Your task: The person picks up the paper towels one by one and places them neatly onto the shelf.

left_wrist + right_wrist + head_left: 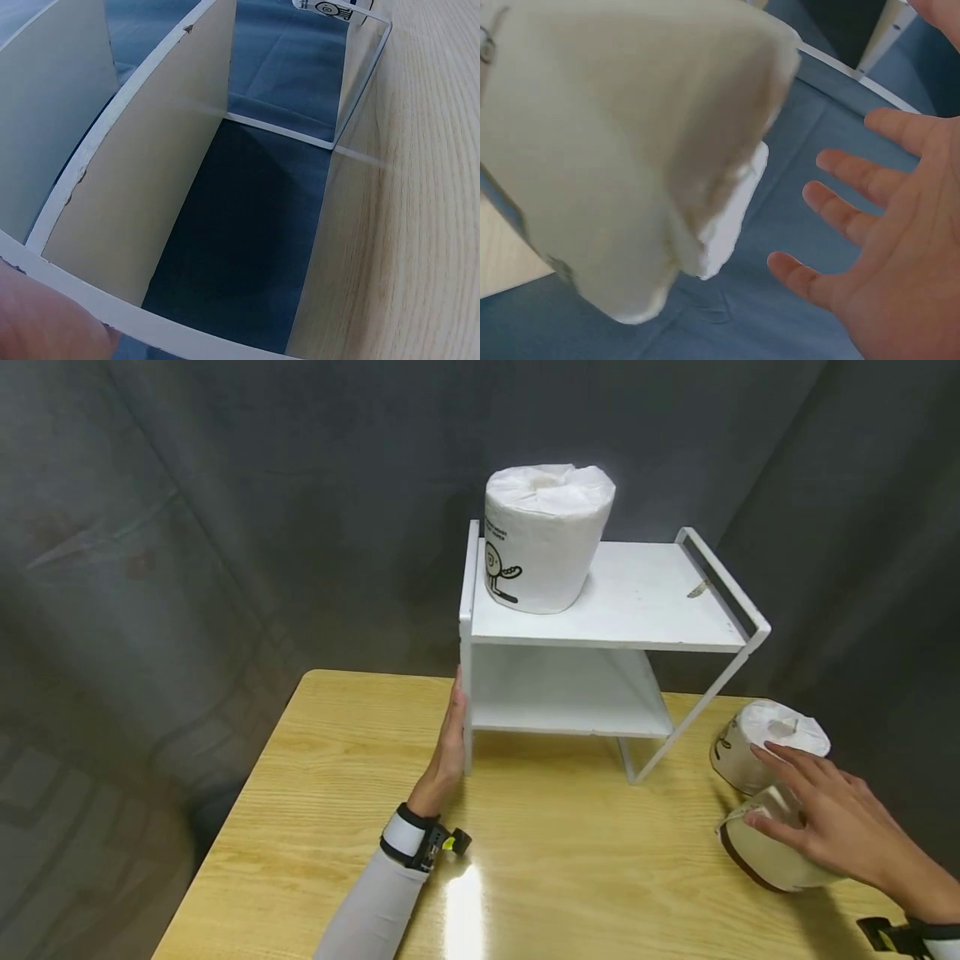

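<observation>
My left hand [447, 747], fingers straight, rests against the left side of a small white two-tier shelf [645, 602]. Part of that hand shows at the frame's edge in the left wrist view. On the upper tier a wrapped toilet paper roll [543, 547] stands at the left. Two more wrapped rolls are at the table's right: a rear roll [731, 760] and a tilted front roll [772, 852]. Over the front roll is my right hand [840, 810], partly covering it. The right wrist view shows the fingers spread, with a gap between them and a roll [592, 150].
A light wood table [337, 793] carries the shelf and the rolls at the right. A dark grey curtain [360, 527] hangs behind. The shelf's lower tier [562, 693] sits above the tabletop, and its slanted right leg [690, 718] stands left of the rolls.
</observation>
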Demonstrator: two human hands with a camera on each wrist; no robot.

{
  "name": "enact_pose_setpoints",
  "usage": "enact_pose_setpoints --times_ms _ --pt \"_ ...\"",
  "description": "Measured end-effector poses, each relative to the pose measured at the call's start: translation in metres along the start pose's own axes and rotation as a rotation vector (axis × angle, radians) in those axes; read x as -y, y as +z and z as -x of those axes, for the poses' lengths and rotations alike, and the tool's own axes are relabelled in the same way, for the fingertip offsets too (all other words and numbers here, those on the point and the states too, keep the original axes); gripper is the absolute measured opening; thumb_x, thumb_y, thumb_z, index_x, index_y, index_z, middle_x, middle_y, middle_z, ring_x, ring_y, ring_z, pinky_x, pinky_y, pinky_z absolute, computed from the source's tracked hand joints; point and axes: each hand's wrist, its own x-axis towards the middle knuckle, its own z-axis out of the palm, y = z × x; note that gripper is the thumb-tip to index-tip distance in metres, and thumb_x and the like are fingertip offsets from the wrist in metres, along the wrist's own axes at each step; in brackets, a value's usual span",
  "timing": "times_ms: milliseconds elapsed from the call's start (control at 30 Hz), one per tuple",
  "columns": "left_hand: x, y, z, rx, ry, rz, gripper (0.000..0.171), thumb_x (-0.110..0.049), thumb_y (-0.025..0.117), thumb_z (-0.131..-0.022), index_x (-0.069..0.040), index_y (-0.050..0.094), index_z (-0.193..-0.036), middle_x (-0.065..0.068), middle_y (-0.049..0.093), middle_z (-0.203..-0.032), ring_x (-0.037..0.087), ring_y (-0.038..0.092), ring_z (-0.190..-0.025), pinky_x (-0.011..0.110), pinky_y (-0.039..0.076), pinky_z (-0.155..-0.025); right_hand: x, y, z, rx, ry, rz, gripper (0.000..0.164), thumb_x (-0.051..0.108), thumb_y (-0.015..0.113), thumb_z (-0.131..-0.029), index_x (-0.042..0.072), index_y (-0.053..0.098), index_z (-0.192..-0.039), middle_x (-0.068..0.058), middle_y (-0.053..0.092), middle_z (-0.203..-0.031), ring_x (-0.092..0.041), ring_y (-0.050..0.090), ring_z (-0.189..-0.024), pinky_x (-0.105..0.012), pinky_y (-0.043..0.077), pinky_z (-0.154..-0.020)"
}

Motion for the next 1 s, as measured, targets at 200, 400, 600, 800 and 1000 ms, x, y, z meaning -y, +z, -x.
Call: enact_pose_setpoints --times_ms 200,400,600,800,1000 --pt "-0.001 -0.001 -0.001 0.005 0.004 -0.011 0.077 -0.061 0.010 -0.110 -0.018 -0.005 -0.171 0.001 -0.006 -0.179 0.022 -0.005 -0.164 0.058 -0.003 -0.130 0.004 0.010 0.005 0.005 0.007 -0.018 0.104 0.047 0.092 -0.074 0.008 0.046 -0.158 -0.030 0.055 -0.144 -0.055 0.049 -0.125 -0.077 0.045 -0.076" --pt "-0.001 0.000 0.000 0.007 0.002 -0.009 0.080 -0.064 0.010 -0.109 -0.016 -0.006 -0.171 0.003 -0.006 -0.179 0.024 -0.006 -0.164 0.058 -0.004 -0.130 0.003 0.023 0.014 -0.007 0.008 -0.022 0.104 0.049 0.093 -0.072 0.012 0.047 -0.158 -0.028 0.053 -0.147 -0.055 0.052 -0.123 -0.078 0.046 -0.072" --pt "-0.001 0.000 0.001 0.010 0.004 -0.001 0.084 -0.068 0.011 -0.107 -0.015 -0.006 -0.171 0.004 -0.007 -0.179 0.024 -0.006 -0.164 0.059 -0.003 -0.130 0.001 0.036 0.020 -0.051 -0.004 0.031 0.104 0.056 0.092 -0.069 0.013 0.052 -0.155 -0.026 0.054 -0.146 -0.057 0.056 -0.116 -0.076 0.045 -0.077" --pt "0.000 0.000 0.001 0.009 0.000 -0.010 0.084 -0.067 0.011 -0.108 -0.014 -0.006 -0.171 0.005 -0.006 -0.179 0.024 -0.006 -0.164 0.058 -0.003 -0.130 -0.002 0.042 0.024 -0.089 -0.014 0.044 0.102 0.059 0.091 -0.068 0.013 0.054 -0.151 -0.024 0.056 -0.144 -0.056 0.056 -0.114 -0.073 0.043 -0.082" --pt "0.002 0.000 0.001 0.010 0.006 -0.008 0.081 -0.065 0.010 -0.108 -0.015 -0.006 -0.171 0.004 -0.006 -0.179 0.024 -0.006 -0.164 0.059 -0.003 -0.130 -0.003 0.046 0.028 -0.084 0.013 0.052 0.100 0.060 0.091 -0.068 0.014 0.054 -0.149 -0.023 0.054 -0.143 -0.057 0.054 -0.115 -0.075 0.040 -0.084"
